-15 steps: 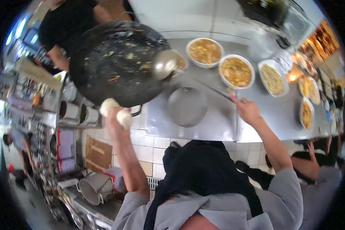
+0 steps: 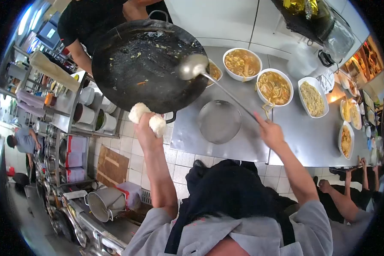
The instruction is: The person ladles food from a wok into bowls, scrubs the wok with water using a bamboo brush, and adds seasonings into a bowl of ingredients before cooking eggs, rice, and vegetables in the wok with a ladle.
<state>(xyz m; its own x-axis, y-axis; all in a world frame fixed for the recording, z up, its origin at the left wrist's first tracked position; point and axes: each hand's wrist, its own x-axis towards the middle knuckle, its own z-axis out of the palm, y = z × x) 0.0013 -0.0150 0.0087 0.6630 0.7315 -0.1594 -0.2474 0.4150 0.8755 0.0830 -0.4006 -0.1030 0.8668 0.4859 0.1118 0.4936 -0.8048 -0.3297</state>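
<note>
My left hand point(image 2: 147, 131) is closed around a bunched white cloth point(image 2: 158, 125) at the near rim of a large black wok point(image 2: 149, 81). The cloth hides whether my fingers grip the rim itself. Scraps of food and a wet sheen cover the wok's inside. In my right hand point(image 2: 271, 133) is the long handle of a metal ladle point(image 2: 193, 67), its bowl over the wok's right side. Close to the ladle, a bowl of noodle soup point(image 2: 242, 64) and a second soup bowl point(image 2: 275, 87) stand on the steel table point(image 2: 249, 136); noodles hang over the second one's rim.
A third bowl point(image 2: 214, 72) is partly behind the ladle. A round grey disc point(image 2: 219, 121) lies on the table. Rightward stand a white dish of pale food point(image 2: 312, 98) and more dishes. Beyond the wok is a person in black point(image 2: 89, 25); shelving point(image 2: 68, 106) is at left.
The whole view has shifted, so most things appear farther right. The ladle's bowl sits slightly farther over the wok. Both hands keep their holds.
</note>
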